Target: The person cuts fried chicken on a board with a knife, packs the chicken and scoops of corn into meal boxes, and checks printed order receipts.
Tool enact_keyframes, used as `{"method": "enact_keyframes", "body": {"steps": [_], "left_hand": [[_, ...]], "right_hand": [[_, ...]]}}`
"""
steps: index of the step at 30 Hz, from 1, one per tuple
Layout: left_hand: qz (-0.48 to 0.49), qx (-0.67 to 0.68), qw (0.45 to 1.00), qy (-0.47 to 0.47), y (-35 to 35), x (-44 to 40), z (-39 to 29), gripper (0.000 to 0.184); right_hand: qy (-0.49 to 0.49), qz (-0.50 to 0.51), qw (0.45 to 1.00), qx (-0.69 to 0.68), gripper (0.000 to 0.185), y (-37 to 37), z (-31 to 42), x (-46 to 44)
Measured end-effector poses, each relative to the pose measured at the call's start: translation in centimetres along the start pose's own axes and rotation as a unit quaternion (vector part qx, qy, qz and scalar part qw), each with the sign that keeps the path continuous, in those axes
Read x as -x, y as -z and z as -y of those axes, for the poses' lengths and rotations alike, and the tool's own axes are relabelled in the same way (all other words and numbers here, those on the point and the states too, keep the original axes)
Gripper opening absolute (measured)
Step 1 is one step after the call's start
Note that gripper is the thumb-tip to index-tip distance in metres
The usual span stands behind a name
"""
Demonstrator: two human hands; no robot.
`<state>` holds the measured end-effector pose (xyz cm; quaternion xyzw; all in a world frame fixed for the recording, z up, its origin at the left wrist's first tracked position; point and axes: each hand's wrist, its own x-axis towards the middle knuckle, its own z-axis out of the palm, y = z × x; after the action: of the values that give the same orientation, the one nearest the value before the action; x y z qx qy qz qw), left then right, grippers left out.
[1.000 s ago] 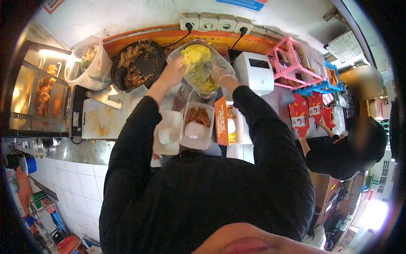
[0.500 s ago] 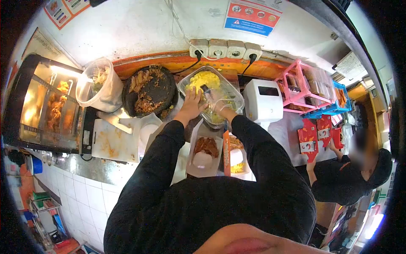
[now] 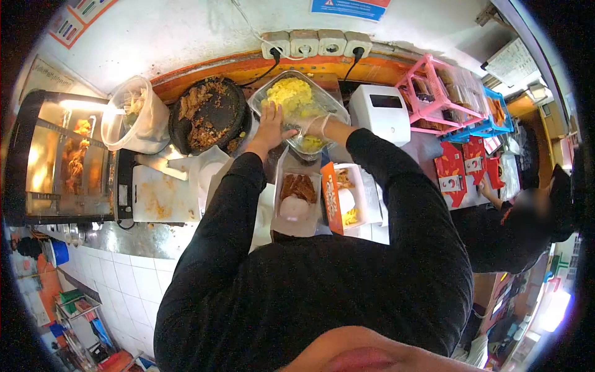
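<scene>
A clear plastic tub (image 3: 334, 99) holds soft yellow food (image 3: 290, 93), heaped at its far left. My left hand (image 3: 270, 129) lies along the tub's near left side, fingers stretched out. Reaching into the near part of the tub is my right hand (image 3: 321, 127), in a clear plastic glove; its fingertips are too blurred to make out. Just below the tub stands an open paper box (image 3: 297, 226) with a white rice mound (image 3: 295, 208) and browned meat (image 3: 298, 186). Beside it is an orange printed box (image 3: 335, 208) with rice, yellow food and brown pieces.
To the left are a dark stone mortar (image 3: 214, 118) with brown crumbs, a clear bucket (image 3: 139, 124), a stained cutting board (image 3: 161, 198) and a lit food warmer (image 3: 68, 155). A white machine (image 3: 379, 115) and pink rack (image 3: 434, 93) stand right. Another person (image 3: 514, 232) handles red packaging.
My right hand has shifted lower in the tub, and a dark-ended piece near its fingers no longer shows. My left hand remains at the tub's left side. The camera view has tilted downward.
</scene>
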<state>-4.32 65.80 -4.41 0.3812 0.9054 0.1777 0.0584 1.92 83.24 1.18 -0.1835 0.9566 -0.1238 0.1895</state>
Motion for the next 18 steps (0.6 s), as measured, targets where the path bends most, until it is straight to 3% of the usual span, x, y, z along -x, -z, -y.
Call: {"method": "enact_keyframes", "body": {"steps": [1, 3, 4, 6, 7, 9, 10, 12, 13, 15, 16, 18], "left_hand": [[0.005, -0.021, 1.0, -0.001, 0.1, 0.0, 0.0, 0.097], [0.01, -0.018, 1.0, -0.003, 0.2, 0.1, -0.1, 0.098], [0.005, -0.029, 1.0, -0.005, 0.3, 0.0, 0.0, 0.098], [0.002, -0.036, 0.999, -0.003, 0.0, 0.2, 0.0, 0.097], [0.0, -0.032, 0.999, 0.003, 0.0, 0.2, 0.0, 0.097], [-0.003, -0.028, 1.0, 0.005, -0.1, 0.1, 0.0, 0.096], [-0.006, -0.039, 0.999, 0.008, -0.2, 0.1, 0.0, 0.096], [-0.013, -0.048, 0.999, 0.014, -0.1, -0.1, -0.2, 0.096], [-0.004, -0.047, 0.999, 0.018, 0.1, 0.0, -0.3, 0.096], [0.007, -0.048, 0.999, 0.024, 0.1, 0.4, -0.1, 0.096], [-0.006, -0.048, 0.999, 0.014, 0.0, 0.4, 0.0, 0.096], [-0.022, -0.044, 0.999, 0.003, 0.0, 0.3, -0.1, 0.097]], "right_hand": [[-0.004, 0.0, 1.0, -0.002, 0.048, -1.2, -1.2, 0.1], [0.057, -0.201, 0.97, 0.127, 0.047, -3.0, -3.1, 0.7], [0.057, -0.2, 0.97, 0.127, 0.047, -3.1, -3.4, 0.9], [-0.09, -0.085, 0.989, 0.087, 0.047, -3.0, -2.8, 1.8], [-0.089, -0.082, 0.989, 0.085, 0.047, -2.3, -1.3, 2.2], [-0.145, 0.056, 0.985, 0.077, 0.048, -0.9, 1.4, 2.2], [-0.147, 0.057, 0.984, 0.078, 0.048, -1.8, 0.3, 2.4], [0.058, -0.059, 0.994, 0.075, 0.048, -2.7, -1.3, 3.4], [0.06, -0.056, 0.994, 0.076, 0.048, -2.2, -1.4, 3.7], [0.014, 0.078, 0.98, 0.184, 0.046, -0.7, -1.1, 4.2], [0.014, 0.079, 0.98, 0.183, 0.046, -0.2, -0.8, 4.8], [-0.083, 0.024, 0.994, 0.063, 0.036, 0.5, -0.3, 6.1]]}}
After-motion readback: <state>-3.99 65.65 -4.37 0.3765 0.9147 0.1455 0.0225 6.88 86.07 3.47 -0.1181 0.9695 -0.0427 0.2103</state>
